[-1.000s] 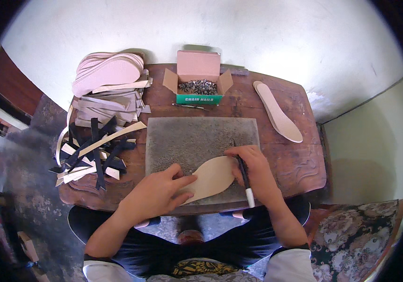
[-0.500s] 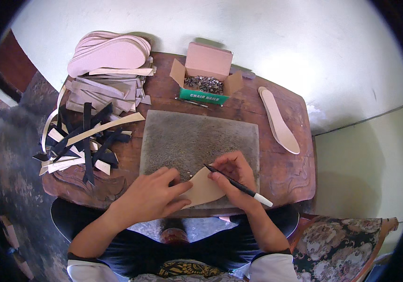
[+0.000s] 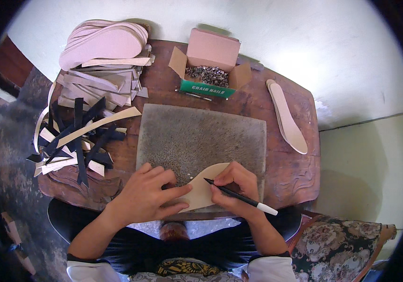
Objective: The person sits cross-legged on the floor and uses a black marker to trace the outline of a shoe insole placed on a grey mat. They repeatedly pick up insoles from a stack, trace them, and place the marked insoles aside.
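A beige shoe insole lies slantwise over the near edge of a worn grey slab. My left hand holds its narrower end, with thumb and forefinger on it and the other fingers curled. Pinched in my right hand is a black marker with a white end, its tip close to the insole's surface. Whether the tip touches cannot be told. My right fingers cover part of the insole's right side. A tiny white bit sits beside its upper edge.
A wooden table bears everything. At its left are stacked pinkish soles, grey strips and tangled black and cream straps. An open green box of nails stands at the back; more insoles lie at right.
My right hand has shifted down a little and its fingers have closed nearer the marker's tip, uncovering the insole's rounded far end. My left hand still holds the insole. The view has moved slightly.
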A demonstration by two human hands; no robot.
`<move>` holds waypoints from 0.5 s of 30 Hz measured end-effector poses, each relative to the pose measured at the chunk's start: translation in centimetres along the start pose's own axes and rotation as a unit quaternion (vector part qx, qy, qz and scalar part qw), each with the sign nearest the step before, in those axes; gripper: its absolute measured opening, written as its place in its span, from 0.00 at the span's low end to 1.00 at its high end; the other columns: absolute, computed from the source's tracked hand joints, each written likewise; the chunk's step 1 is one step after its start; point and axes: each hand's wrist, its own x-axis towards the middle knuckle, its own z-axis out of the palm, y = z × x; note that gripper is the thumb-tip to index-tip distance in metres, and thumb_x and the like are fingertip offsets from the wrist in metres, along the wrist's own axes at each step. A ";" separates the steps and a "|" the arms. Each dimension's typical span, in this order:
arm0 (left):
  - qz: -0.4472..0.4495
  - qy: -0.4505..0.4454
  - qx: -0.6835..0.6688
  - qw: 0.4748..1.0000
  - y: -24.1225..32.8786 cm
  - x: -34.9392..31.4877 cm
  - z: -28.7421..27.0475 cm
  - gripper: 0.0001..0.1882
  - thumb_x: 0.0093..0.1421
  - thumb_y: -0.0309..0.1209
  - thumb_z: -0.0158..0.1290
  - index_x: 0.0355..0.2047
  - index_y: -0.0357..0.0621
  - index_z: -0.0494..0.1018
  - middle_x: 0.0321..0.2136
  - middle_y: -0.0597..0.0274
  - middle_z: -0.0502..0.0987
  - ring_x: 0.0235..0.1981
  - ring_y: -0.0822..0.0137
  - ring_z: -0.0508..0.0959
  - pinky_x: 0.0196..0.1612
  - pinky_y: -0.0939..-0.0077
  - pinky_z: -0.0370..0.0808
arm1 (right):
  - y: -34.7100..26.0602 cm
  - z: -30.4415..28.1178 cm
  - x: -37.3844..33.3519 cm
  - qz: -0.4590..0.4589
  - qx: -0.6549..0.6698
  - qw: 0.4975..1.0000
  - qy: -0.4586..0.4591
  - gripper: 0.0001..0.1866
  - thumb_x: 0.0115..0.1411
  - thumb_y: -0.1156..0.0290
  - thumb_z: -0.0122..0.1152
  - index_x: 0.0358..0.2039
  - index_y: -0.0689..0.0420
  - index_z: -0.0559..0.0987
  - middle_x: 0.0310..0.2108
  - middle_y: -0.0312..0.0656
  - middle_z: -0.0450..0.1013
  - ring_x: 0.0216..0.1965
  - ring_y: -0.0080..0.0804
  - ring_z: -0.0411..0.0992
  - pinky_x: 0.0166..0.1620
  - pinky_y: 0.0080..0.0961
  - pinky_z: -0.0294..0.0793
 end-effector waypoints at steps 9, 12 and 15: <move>0.008 0.029 0.005 1.000 -0.3 0.1 0.3 0.22 0.50 0.46 0.72 0.46 0.59 0.84 0.28 0.73 0.71 0.28 0.68 0.70 0.35 0.68 0.63 | -0.2 0.4 0.2 0.022 -0.026 0.999 -0.009 0.10 0.47 0.80 0.74 0.27 0.60 0.79 0.29 0.43 0.77 0.29 0.30 0.77 0.33 0.24 0.76; 0.005 0.028 0.008 1.000 -0.2 0.1 0.2 0.22 0.50 0.46 0.72 0.46 0.59 0.84 0.28 0.73 0.71 0.28 0.68 0.70 0.35 0.68 0.62 | -0.2 0.4 0.2 0.027 -0.019 0.999 -0.008 0.09 0.47 0.80 0.74 0.28 0.61 0.80 0.29 0.43 0.77 0.29 0.29 0.77 0.31 0.23 0.75; 0.005 0.028 0.006 1.000 -0.2 0.2 0.2 0.22 0.50 0.46 0.72 0.46 0.60 0.84 0.28 0.73 0.71 0.28 0.68 0.70 0.35 0.68 0.62 | -0.2 0.4 0.2 0.024 -0.023 0.999 -0.005 0.09 0.47 0.81 0.74 0.28 0.61 0.80 0.29 0.43 0.77 0.30 0.29 0.77 0.31 0.23 0.76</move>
